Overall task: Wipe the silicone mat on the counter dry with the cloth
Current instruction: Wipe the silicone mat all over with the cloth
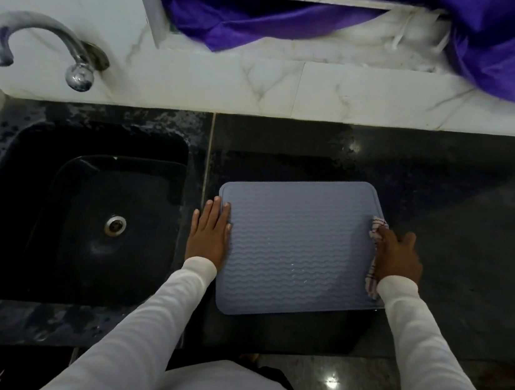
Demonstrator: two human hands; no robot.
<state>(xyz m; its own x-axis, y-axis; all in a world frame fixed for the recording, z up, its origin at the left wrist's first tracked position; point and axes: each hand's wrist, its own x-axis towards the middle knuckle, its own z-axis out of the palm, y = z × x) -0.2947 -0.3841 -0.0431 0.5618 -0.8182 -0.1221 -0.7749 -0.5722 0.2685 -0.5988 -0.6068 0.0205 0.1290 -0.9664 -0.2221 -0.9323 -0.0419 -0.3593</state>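
A blue-grey silicone mat (298,249) with wavy ridges lies flat on the dark counter (443,219), a few water drops showing near its lower middle. My left hand (210,232) lies flat with straight fingers on the mat's left edge, pressing it down. My right hand (397,257) sits on the mat's right edge with its fingers curled over a white checked cloth (378,227). The cloth peeks out above the fingers and again below the wrist; the rest is hidden under the hand.
A black sink (83,214) with a metal drain is sunk into the counter left of the mat, a chrome tap (41,38) above it. The marble backsplash runs behind. Purple fabric (514,48) hangs at the top right. The counter's front edge is close to my body.
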